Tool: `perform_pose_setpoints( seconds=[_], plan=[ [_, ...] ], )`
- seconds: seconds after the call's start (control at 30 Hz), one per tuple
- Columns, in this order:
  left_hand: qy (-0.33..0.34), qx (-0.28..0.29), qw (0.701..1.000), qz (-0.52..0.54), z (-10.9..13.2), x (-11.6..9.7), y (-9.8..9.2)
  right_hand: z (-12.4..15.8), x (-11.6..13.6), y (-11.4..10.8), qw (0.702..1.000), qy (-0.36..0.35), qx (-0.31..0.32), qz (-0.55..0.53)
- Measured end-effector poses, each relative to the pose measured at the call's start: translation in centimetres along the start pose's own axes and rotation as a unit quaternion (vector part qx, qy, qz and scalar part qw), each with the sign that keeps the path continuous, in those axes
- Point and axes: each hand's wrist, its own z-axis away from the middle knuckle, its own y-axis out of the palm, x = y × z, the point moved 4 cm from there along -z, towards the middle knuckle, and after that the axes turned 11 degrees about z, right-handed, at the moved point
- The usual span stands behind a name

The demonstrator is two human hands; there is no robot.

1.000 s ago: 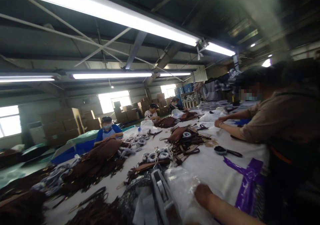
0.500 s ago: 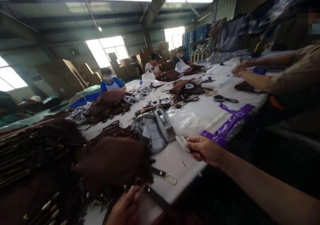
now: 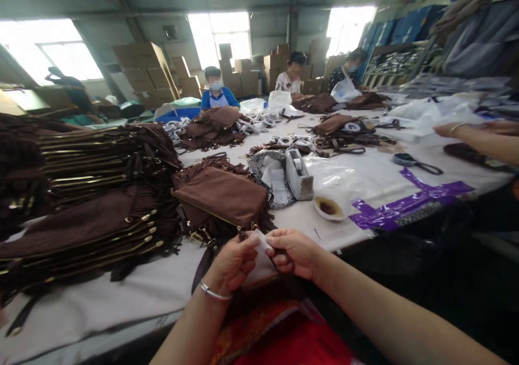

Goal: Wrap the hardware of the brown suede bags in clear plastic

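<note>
In the head view my left hand (image 3: 235,265), with a bangle at the wrist, is closed on the end of a dark brown strap (image 3: 201,270) at the table's front edge. My right hand (image 3: 295,252) pinches a small piece of thin white paper (image 3: 263,240), which reaches across to my left fingertips. The fingers hide how paper and strap meet. Just beyond the hands lies a brown fringed bag (image 3: 225,194) with a gold zip. Behind it, a tape dispenser (image 3: 299,178) stands beside my right hand's far side.
Stacked brown bags (image 3: 89,219) fill the left side. A small white bowl (image 3: 327,208) holds brown liquid. Purple tape (image 3: 405,203) runs along the right table edge. A clear plastic sheet (image 3: 336,173) lies behind the bowl. A co-worker's arm (image 3: 482,140) reaches in from the right; others sit opposite.
My hands have come together: the left rose with the strap, and the right brought the white paper to it. The view has levelled and turned, bringing the bowl into sight.
</note>
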Motion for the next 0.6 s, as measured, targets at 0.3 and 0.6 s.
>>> perform_pose_setpoints(
  seconds=[0.3,0.6],
  plan=[
    [0.042,-0.046,0.998,-0.024,-0.4,0.6,-0.4,-0.2,-0.3,-0.3,0.969,-0.166,-0.151,0.104],
    [0.066,-0.101,0.992,-0.042,1.0,0.3,-1.9,-0.9,0.9,-1.8,0.909,-0.190,-0.302,0.217]
  ],
)
